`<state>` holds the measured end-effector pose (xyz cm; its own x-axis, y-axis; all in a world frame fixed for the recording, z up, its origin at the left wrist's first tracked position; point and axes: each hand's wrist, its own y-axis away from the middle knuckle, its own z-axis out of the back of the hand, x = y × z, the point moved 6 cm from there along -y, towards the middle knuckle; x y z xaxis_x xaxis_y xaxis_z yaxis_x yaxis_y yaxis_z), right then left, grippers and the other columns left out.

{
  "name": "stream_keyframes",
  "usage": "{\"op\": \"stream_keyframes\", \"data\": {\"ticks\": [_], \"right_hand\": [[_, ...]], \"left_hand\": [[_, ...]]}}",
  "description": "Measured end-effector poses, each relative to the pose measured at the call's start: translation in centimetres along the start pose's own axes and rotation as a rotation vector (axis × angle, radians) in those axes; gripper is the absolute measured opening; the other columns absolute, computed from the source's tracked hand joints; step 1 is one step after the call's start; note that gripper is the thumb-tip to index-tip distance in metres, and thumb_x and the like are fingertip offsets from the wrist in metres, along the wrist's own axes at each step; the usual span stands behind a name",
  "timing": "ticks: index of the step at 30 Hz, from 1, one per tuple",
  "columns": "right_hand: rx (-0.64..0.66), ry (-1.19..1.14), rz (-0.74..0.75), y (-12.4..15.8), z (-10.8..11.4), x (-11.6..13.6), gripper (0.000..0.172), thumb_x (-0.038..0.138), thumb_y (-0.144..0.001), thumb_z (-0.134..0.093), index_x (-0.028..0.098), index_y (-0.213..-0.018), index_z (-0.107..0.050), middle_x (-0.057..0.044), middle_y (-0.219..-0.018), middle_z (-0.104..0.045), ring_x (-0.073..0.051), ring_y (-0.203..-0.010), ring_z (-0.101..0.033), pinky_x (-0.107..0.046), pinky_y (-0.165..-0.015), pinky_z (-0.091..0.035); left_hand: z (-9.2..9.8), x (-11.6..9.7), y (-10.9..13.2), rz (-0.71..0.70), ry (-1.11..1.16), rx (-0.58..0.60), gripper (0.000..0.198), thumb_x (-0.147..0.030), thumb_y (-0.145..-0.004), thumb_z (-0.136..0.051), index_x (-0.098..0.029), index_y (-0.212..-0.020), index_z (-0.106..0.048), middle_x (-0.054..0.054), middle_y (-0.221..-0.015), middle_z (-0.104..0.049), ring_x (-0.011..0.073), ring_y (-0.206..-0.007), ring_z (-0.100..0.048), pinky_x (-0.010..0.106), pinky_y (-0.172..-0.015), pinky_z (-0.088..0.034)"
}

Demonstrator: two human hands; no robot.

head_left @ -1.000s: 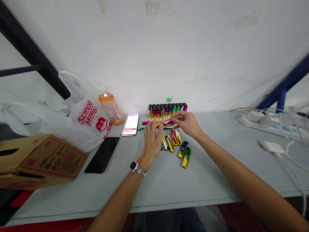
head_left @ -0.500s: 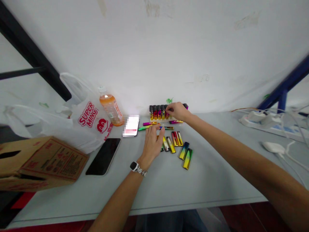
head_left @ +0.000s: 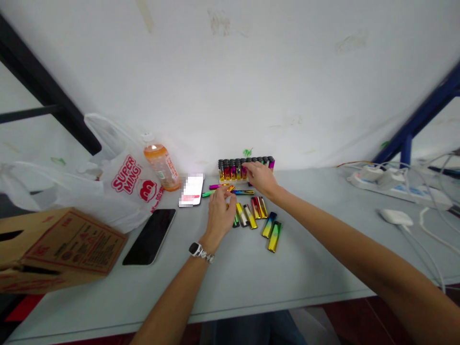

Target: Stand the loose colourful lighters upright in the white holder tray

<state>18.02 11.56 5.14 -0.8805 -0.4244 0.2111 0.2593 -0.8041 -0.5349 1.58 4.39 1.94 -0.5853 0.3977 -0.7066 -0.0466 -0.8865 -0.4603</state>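
Observation:
Black-topped, shiny coloured lighters (head_left: 233, 170) stand upright in close rows in a low tray against the wall. At the front of these rows, my right hand (head_left: 262, 178) has its fingers closed on a lighter, mostly hidden by the hand. My left hand (head_left: 220, 209) is curled palm-down just left of the loose lighters. An orange-gold lighter (head_left: 231, 188) shows at its fingertips. Several lighters lie flat to its right, among them a red-and-gold pair (head_left: 259, 207) and a green-and-yellow one (head_left: 275, 237). A dark blue lighter (head_left: 243, 192) lies crosswise in front of the tray.
Left of my hands are a lit phone (head_left: 191, 190), a dark phone (head_left: 150, 237), an orange drink bottle (head_left: 161, 163), a white plastic bag (head_left: 125, 206) and a cardboard box (head_left: 68, 249). A power strip (head_left: 398, 188) and white charger (head_left: 396, 217) with cables lie at right.
My right hand has come down and toward me at the tray, uncovering more lighter tops. My left hand stays near the same loose lighters. The whole view has shifted slightly.

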Motion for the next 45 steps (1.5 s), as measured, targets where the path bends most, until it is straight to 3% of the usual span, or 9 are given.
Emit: {"op": "stream_keyframes", "data": {"ticks": [4, 11, 16, 22, 27, 34, 38, 42, 45], "right_hand": [[0.005, 0.024, 0.082, 1.8, 0.7, 1.3, 0.033, 0.019, -0.092, -0.049, 0.014, -0.120, -0.066, -0.017, -0.127, -0.058, -0.027, -0.112, -0.056, -0.039, -0.094, -0.043], [0.356, 0.076, 0.068, 2.5, -1.2, 2.0, 0.030, 0.035, -0.077, -0.068, 0.017, -0.101, -0.073, -0.014, -0.110, -0.057, -0.030, -0.104, -0.057, -0.042, -0.091, -0.041], [0.459, 0.095, 0.036, 1.2, -1.5, 1.9, 0.032, 0.040, -0.074, -0.073, 0.015, -0.095, -0.073, -0.013, -0.106, -0.061, -0.028, -0.098, -0.060, -0.039, -0.089, -0.040], [0.294, -0.234, 0.045, 2.3, -0.2, 2.6, 0.020, 0.029, -0.080, -0.068, 0.015, -0.095, -0.070, -0.006, -0.091, -0.064, -0.018, -0.082, -0.059, -0.028, -0.074, -0.040], [0.122, -0.544, 0.046, 4.6, 1.5, 4.2, 0.009, 0.022, -0.079, -0.066, 0.016, -0.086, -0.066, -0.001, -0.079, -0.059, -0.014, -0.072, -0.052, -0.026, -0.067, -0.039], [0.010, -0.742, -0.128, 6.9, 2.5, 3.9, 0.029, 0.037, -0.081, -0.070, 0.019, -0.103, -0.065, 0.002, -0.077, -0.056, -0.012, -0.063, -0.047, -0.027, -0.062, -0.040], [-0.001, -0.819, -0.223, 7.7, 2.4, 2.9, 0.027, 0.040, -0.088, -0.062, 0.018, -0.102, -0.066, 0.002, -0.070, -0.057, -0.014, -0.063, -0.051, -0.028, -0.064, -0.043], [-0.033, -0.831, -0.244, 7.9, 2.3, 2.5, 0.024, 0.039, -0.089, -0.061, 0.017, -0.096, -0.066, 0.000, -0.071, -0.060, -0.014, -0.066, -0.053, -0.028, -0.065, -0.043], [-0.031, -0.828, -0.247, 8.0, 2.0, 2.7, 0.023, 0.039, -0.089, -0.060, 0.017, -0.092, -0.066, -0.001, -0.072, -0.061, -0.014, -0.066, -0.053, -0.028, -0.063, -0.043]], "left_hand": [[0.3, 0.2, -0.2, 0.014, -0.016, -0.043, 0.017, -0.023, -0.093, -0.050, -0.019, -0.109, -0.056, 0.010, -0.108, -0.066, 0.0244, -0.104, -0.059, 0.045, -0.097, -0.046], [0.3, 0.2, -0.2, 0.025, -0.030, -0.041, 0.015, -0.023, -0.093, -0.049, -0.018, -0.105, -0.057, 0.011, -0.107, -0.065, 0.0246, -0.102, -0.058, 0.045, -0.095, -0.046], [0.4, 0.3, -0.3, 0.009, -0.015, -0.064, 0.018, -0.026, -0.091, -0.054, -0.018, -0.107, -0.057, 0.009, -0.102, -0.066, 0.0237, -0.099, -0.060, 0.044, -0.095, -0.046], [0.7, 0.4, -0.5, 0.060, 0.176, -0.113, 0.027, -0.035, -0.086, -0.064, -0.017, -0.106, -0.060, 0.009, -0.102, -0.066, 0.0208, -0.094, -0.063, 0.035, -0.083, -0.052], [0.0, 0.2, -0.5, 0.140, 0.426, -0.045, 0.035, -0.042, -0.081, -0.070, -0.016, -0.103, -0.066, 0.006, -0.094, -0.067, 0.0164, -0.083, -0.063, 0.025, -0.068, -0.049], [0.1, -0.8, -0.3, 0.076, 0.540, -0.022, 0.028, -0.045, -0.086, -0.065, -0.018, -0.094, -0.063, 0.004, -0.092, -0.068, 0.0156, -0.088, -0.064, 0.026, -0.079, -0.051], [0.3, -1.6, -0.2, 0.092, 0.645, -0.004, 0.029, -0.047, -0.089, -0.062, -0.019, -0.096, -0.058, 0.004, -0.088, -0.069, 0.0150, -0.086, -0.066, 0.027, -0.082, -0.051], [0.1, -2.4, 0.1, 0.149, 0.767, 0.048, 0.039, -0.057, -0.091, -0.056, -0.019, -0.100, -0.058, -0.002, -0.074, -0.058, 0.0093, -0.060, -0.056, 0.022, -0.059, -0.048], [-0.6, -2.3, 0.5, 0.277, 0.891, 0.112, 0.048, -0.064, -0.089, -0.053, -0.018, -0.100, -0.060, -0.006, -0.066, -0.048, 0.0042, -0.043, -0.036, 0.018, -0.040, -0.028]]}}
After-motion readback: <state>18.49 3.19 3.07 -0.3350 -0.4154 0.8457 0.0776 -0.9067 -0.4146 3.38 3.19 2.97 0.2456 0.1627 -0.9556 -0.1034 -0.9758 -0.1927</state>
